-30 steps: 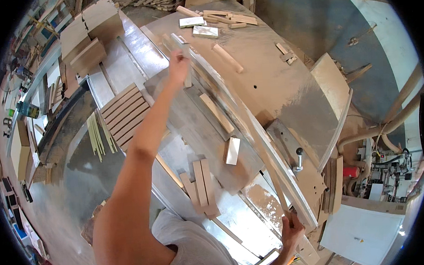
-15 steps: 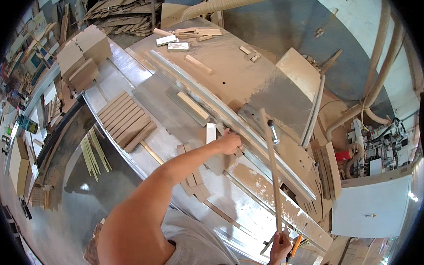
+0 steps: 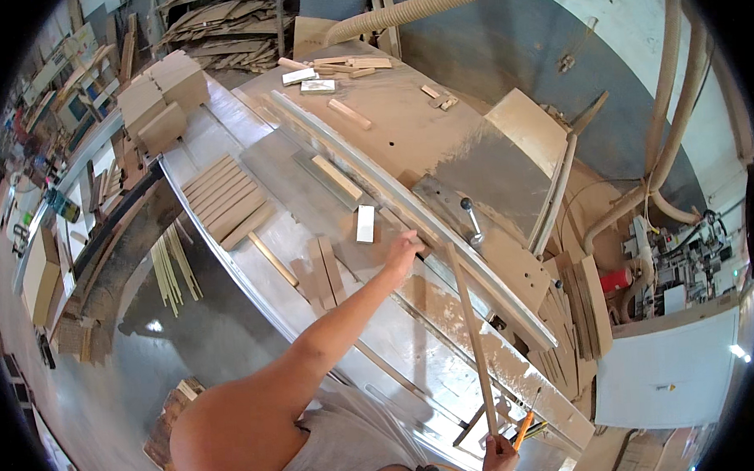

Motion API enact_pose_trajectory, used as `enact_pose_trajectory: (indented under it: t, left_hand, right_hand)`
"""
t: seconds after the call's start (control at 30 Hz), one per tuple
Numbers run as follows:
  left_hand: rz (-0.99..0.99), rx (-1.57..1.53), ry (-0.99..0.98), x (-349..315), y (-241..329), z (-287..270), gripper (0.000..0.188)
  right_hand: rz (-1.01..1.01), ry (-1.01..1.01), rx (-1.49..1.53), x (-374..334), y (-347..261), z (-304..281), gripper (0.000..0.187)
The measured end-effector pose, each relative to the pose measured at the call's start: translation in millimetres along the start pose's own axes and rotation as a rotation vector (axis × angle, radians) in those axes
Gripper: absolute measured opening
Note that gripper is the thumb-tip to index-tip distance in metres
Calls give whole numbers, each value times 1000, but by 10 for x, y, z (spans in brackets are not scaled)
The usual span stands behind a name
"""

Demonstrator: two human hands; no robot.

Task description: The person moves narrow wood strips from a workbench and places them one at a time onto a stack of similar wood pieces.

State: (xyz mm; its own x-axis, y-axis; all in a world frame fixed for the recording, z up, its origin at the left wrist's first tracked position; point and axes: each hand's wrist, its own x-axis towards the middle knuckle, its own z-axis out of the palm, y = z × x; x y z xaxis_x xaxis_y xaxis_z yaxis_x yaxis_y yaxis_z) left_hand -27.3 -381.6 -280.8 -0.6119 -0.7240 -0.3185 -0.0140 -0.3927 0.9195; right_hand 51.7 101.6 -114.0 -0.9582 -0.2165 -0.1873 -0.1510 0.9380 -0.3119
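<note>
At the far left corner of the saw table (image 3: 220, 116), pale wooden blocks (image 3: 159, 100) sit stacked. Nearer along the left edge lies a row of flat slats (image 3: 228, 196), with thin yellowish strips (image 3: 172, 274) leaning below the table's edge. A few short boards (image 3: 320, 272) rest close to the middle of the table, and a small white offcut (image 3: 365, 223) lies just beyond them.

The person's left hand (image 3: 403, 251) reaches across the table top, fingers curled down and touching the surface right beside the long metal fence (image 3: 409, 209) that runs diagonally across the table; whether it pinches anything under the fingers cannot be told from this view. To its right, a long thin wooden strip (image 3: 471, 332) stands nearly on end, its top near the fence and a black-knobbed lever (image 3: 469, 215). The right hand (image 3: 498, 459), at the near edge of the table, is closed around the strip's lower end, next to an orange-handled tool (image 3: 524, 427).

The work appears to be at the stage of bringing the strip to the fence. The next move likely calls for lowering the strip flat and seating it squarely along the fence, with the left hand steadying the far end.

Stacked panels (image 3: 586, 310) stand off the right edge.
</note>
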Motion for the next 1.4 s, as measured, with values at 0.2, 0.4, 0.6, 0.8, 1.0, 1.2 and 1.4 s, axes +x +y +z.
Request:
enact_pose_trajectory:
  t: [0.2,0.4,0.6,0.8,1.0,1.2,1.4]
  left_hand:
    - [-15,-326,172,247,50,133,41]
    - [128,-226,144,471,-63,-317,39]
    - [131,-208,-19,-114,110,-700,33]
    - [131,-203,54,-737,182,-1301,31]
    - [102,-184,118,-987,232,-1853,28]
    - [54,-177,200,-1048,444,-2097,28]
    - [101,-237,195,-905,579,-2220,27]
  right_hand:
    - [-65,31,-79,177,154,0,27]
    - [-264,72,50,338,336,190,29]
    - [-60,-44,249,466,234,245,24]
    - [-192,3,165,817,170,359,27]
    - [-333,-105,62,1500,-110,344,23]
    - [-498,-12,-121,1801,-871,96,23]
    - [-558,-44,-147,2010,-1401,45,24]
